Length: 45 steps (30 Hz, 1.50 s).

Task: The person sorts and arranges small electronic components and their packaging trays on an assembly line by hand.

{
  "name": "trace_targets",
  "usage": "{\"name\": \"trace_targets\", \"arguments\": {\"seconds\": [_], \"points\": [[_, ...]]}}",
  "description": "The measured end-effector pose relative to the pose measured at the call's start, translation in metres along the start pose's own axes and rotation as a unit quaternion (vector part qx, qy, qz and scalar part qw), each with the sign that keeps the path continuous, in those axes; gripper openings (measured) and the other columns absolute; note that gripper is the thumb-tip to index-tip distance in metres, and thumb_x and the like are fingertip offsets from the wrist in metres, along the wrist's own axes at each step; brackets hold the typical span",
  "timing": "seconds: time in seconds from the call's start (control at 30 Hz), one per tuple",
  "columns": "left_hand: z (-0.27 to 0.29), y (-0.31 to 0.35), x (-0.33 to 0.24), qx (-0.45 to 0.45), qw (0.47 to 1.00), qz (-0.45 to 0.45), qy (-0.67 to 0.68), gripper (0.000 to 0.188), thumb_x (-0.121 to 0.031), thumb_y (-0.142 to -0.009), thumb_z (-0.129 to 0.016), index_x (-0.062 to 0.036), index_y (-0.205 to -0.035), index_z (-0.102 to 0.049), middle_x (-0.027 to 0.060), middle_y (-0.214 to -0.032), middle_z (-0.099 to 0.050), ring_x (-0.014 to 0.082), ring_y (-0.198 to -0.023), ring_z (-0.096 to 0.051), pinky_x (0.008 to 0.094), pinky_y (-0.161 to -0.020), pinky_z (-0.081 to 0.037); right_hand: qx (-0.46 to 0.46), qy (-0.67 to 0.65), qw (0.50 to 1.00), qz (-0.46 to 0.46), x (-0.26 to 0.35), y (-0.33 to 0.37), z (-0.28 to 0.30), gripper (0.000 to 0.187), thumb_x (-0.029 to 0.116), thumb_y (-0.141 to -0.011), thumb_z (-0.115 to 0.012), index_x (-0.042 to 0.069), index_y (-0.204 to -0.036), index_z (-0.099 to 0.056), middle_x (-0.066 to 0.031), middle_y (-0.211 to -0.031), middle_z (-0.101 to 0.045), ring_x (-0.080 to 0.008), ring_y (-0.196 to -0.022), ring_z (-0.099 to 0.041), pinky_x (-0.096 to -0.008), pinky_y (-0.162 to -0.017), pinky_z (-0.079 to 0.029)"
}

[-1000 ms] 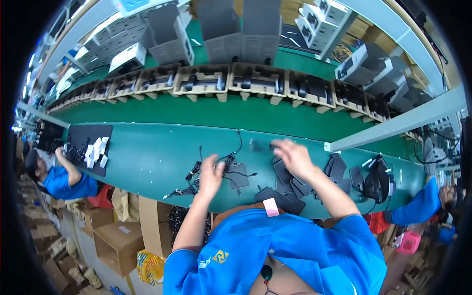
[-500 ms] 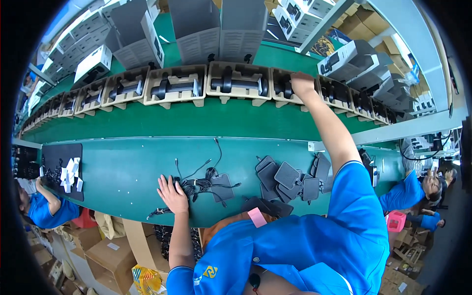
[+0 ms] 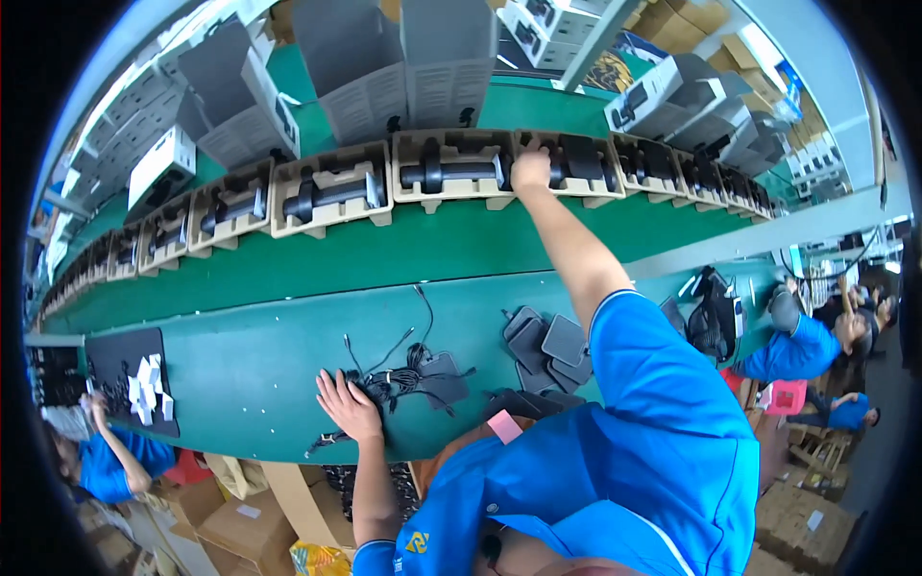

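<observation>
My left hand lies flat with its fingers stretched out on the green table, against a tied bundle of black cables. One black pad lies partly beneath those cables. Stretched out to the far row, my right hand is at the left end of a beige moulded tray. Its fingers look curled down, and what they hold, if anything, is hidden. A dark flat pad and other black parts sit inside that tray. On its left stands another tray with a black cylindrical device.
More black pads are piled right of the cables. Open grey boxes stand behind the tray row. A metal beam crosses at right. White pieces lie on a dark mat at left, by a co-worker; another person works at right.
My right hand has moved from the right part of the tray to its left end, uncovering the dark flat pad. My left hand stays by the cables. The whole view has shifted slightly.
</observation>
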<state>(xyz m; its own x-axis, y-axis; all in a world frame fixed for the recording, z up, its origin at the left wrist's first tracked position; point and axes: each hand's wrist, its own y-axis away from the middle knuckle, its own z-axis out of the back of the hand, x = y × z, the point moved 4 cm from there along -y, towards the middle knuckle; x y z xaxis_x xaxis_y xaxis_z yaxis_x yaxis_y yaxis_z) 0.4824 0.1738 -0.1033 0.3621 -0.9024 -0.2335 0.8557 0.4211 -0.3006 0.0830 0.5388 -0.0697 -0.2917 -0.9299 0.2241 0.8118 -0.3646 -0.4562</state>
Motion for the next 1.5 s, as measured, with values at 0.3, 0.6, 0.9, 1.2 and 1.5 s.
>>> {"name": "trace_targets", "arguments": {"seconds": [0.3, 0.6, 0.9, 1.2, 1.5], "points": [[-0.003, 0.003, 0.014, -0.016, 1.000, -0.015, -0.018, 0.030, -0.013, -0.088, -0.042, -0.0061, -0.116, -0.051, 0.0098, -0.136, -0.038, 0.0273, -0.128, -0.032, 0.0413, -0.106, -0.023, 0.056, 0.091, 0.986, 0.132, -0.014, 0.002, 0.024, 0.022, 0.019, -0.083, -0.047, 0.006, -0.075, -0.062, -0.0168, -0.086, -0.060, -0.0325, -0.070, -0.060, -0.0381, -0.059, -0.050], [-0.001, -0.002, 0.027, -0.031, 0.999, 0.001, -0.034, 0.029, -0.014, -0.088, -0.042, -0.0062, -0.115, -0.052, 0.0109, -0.136, -0.038, 0.0278, -0.128, -0.032, 0.0418, -0.106, -0.023, 0.175, 0.103, 0.976, 0.077, 0.017, -0.016, 0.020, 0.028, 0.017, -0.084, -0.043, 0.005, -0.109, -0.049, -0.0119, -0.081, -0.065, -0.0311, -0.070, -0.064, -0.0416, -0.057, -0.050], [0.016, -0.005, 0.032, -0.048, 0.999, 0.005, 0.007, 0.028, -0.015, -0.086, -0.046, -0.0056, -0.112, -0.053, 0.0120, -0.134, -0.040, 0.0289, -0.127, -0.033, 0.0430, -0.106, -0.022, 0.108, 0.068, 0.982, 0.137, -0.023, 0.034, 0.044, 0.020, 0.016, -0.078, -0.050, 0.007, -0.096, -0.055, -0.0156, -0.100, -0.047, -0.0353, -0.089, -0.050, -0.0445, -0.068, -0.047], [0.009, -0.008, 0.040, -0.063, 0.998, -0.002, 0.016, 0.028, -0.017, -0.086, -0.047, -0.0066, -0.111, -0.054, 0.0120, -0.133, -0.041, 0.0294, -0.125, -0.035, 0.0436, -0.105, -0.024, 0.180, -0.053, 0.937, 0.294, 0.033, 0.176, 0.125, 0.025, 0.020, -0.079, -0.055, 0.011, -0.102, -0.056, -0.0083, -0.097, -0.054, -0.0283, -0.092, -0.053, -0.0394, -0.077, -0.043], [-0.007, -0.008, 0.050, -0.051, 0.999, 0.007, -0.007, 0.030, -0.022, -0.088, -0.045, -0.0091, -0.113, -0.053, 0.0104, -0.134, -0.040, 0.0285, -0.127, -0.032, 0.0448, -0.105, -0.023, 0.314, -0.175, 0.854, 0.375, 0.019, 0.326, 0.156, 0.021, 0.019, -0.077, -0.058, 0.008, -0.095, -0.060, -0.0060, -0.091, -0.058, -0.0252, -0.089, -0.055, -0.0366, -0.077, -0.044]]}}
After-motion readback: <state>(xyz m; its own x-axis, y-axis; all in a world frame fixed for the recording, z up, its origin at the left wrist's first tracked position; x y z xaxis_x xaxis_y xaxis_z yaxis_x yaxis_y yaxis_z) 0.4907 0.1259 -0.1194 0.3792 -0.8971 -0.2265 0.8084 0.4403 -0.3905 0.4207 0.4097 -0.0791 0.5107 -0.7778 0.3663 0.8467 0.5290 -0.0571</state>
